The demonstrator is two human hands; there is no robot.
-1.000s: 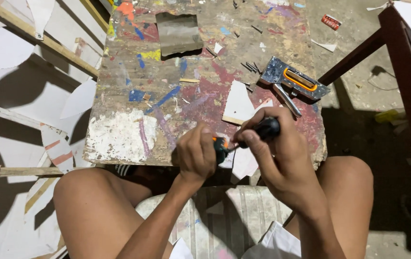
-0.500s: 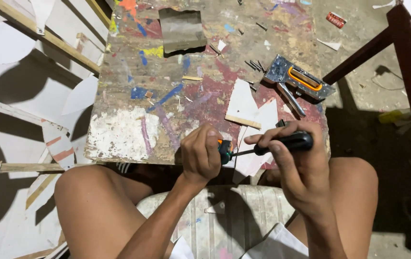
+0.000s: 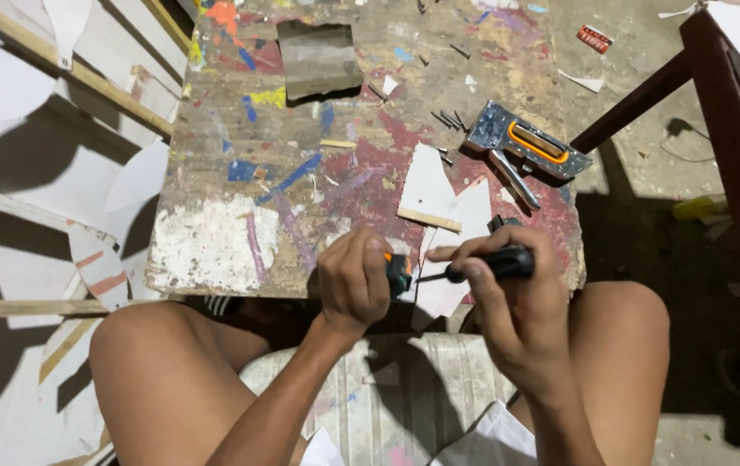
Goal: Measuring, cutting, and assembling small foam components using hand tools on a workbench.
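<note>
1. While both hands sit at the near edge of the paint-splattered table (image 3: 240, 216), the left hand (image 3: 352, 280) is curled shut round a small orange and teal tool (image 3: 398, 273). Only its end pokes out to the right of the fist, so can't tell exactly what it is.
2. Right hand (image 3: 508, 298) is closed on a screwdriver (image 3: 482, 264) w/ a black handle, held across the fingers. Thin shaft points left, tip right up against that small tool; can't tell if they actually touch.
3. Just beyond the right hand: white card pieces (image 3: 439, 194) lying flat on the table, w/ a short wood strip (image 3: 428, 219) across them.
4. Further out from the right hand, up and to the right, a metal staple gun (image 3: 521, 142) w/ orange grip lies on its side. A few loose nails (image 3: 449, 119) next to it.
5. Way beyond the left hand, at the far end of the table, a grey sheet of sandpaper (image 3: 318, 56).
6. Under the hands: bare knees and a white slatted seat (image 3: 404, 380). Off to the left hand's side, white cutouts (image 3: 7, 112) on the floor.
</note>
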